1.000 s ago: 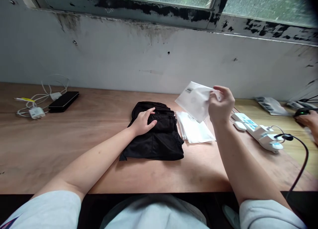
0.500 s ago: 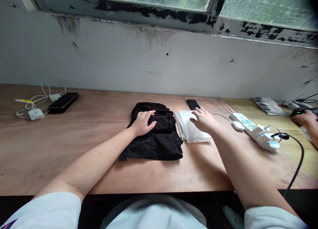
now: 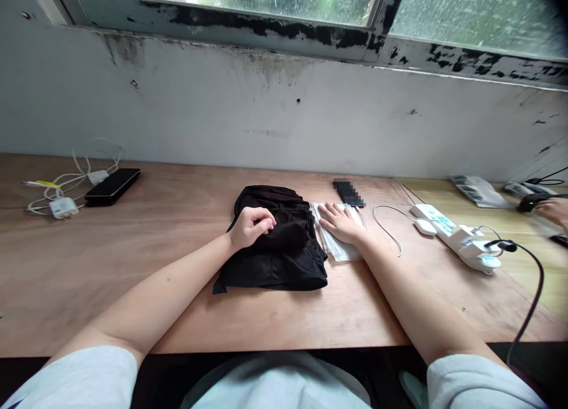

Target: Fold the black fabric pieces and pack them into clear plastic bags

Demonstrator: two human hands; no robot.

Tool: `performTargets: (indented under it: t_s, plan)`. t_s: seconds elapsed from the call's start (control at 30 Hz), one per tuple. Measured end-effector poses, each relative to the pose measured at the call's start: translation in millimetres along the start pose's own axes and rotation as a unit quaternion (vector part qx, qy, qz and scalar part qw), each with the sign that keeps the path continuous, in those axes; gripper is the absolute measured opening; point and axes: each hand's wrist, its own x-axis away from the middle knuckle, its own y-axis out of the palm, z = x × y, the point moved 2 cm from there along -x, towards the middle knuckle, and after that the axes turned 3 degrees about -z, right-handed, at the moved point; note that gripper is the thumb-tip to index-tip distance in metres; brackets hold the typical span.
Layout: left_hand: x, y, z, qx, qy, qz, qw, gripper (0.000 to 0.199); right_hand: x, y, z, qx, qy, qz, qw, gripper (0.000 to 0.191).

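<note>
Wooden table (image 3: 80,261) below a stained wall: folded black garment (image 3: 275,267) lies mid-table. Left hand (image 3: 251,228) rests curled on it; any grip unclear. Right hand (image 3: 341,222), flat and open, presses a stack of white plastic bags (image 3: 337,250) just beside. Hands apart.
</note>
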Motion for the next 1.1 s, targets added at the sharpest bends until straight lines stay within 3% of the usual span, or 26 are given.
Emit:
performTargets:
  t_s: [0.1, 0.2, 0.3, 0.4, 0.47, 0.53, 0.63, 0.7, 0.83, 0.9, 0.97, 1.1]
  plan:
    - [-11, -3.5, 7, 0.052, -0.069, -0.032, 0.996, 0.033, 6, -15, -13, -0.006, -0.023, 0.108, 0.994, 0.059]
    - [-19, -0.8, 11, -0.115, -0.105, -0.068, 0.986, 0.035, 14, -33, -37, -0.029, -0.075, 0.200, 0.976, 0.040]
    - [-17, 8.1, 9, -0.297, -0.149, -0.123, 0.935, 0.050, 21, -41, -65, -0.041, -0.138, 0.157, 0.977, 0.020]
    - [-11, 16.0, 10, -0.376, -0.189, -0.182, 0.889, 0.069, 27, -44, -85, -0.031, -0.153, 0.117, 0.981, 0.015]
    - [-9, 17.6, 16, -0.399, -0.179, -0.195, 0.878, 0.070, 32, -48, -94, -0.060, -0.156, 0.111, 0.980, 0.011]
    - [-10, 16.5, 28, -0.397, -0.158, -0.199, 0.882, 0.058, 39, -53, -102, -0.120, -0.183, 0.093, 0.971, 0.005]
    - [-10, 12.8, 50, -0.338, -0.164, -0.213, 0.902, 0.039, 51, -63, -115, -0.212, -0.227, 0.026, 0.950, 0.017]
    - [-8, 11.1, 66, -0.291, -0.196, -0.221, 0.910, 0.037, 58, -66, -121, -0.264, -0.221, -0.038, 0.938, 0.033]
    - [-1, 15.2, 93, -0.217, -0.258, -0.251, 0.907, 0.051, 66, -61, -126, -0.376, -0.223, -0.167, 0.884, 0.082]
    - [2, 20.1, 101, -0.180, -0.274, -0.265, 0.907, 0.059, 66, -56, -126, -0.419, -0.246, -0.220, 0.846, 0.096]
    - [2, 24.9, 103, -0.145, -0.280, -0.266, 0.911, 0.063, 64, -53, -127, -0.439, -0.253, -0.225, 0.832, 0.101]
    - [-2, 30.3, 94, -0.096, -0.236, -0.211, 0.944, 0.070, 52, -57, -132, -0.479, -0.207, -0.111, 0.846, 0.094]
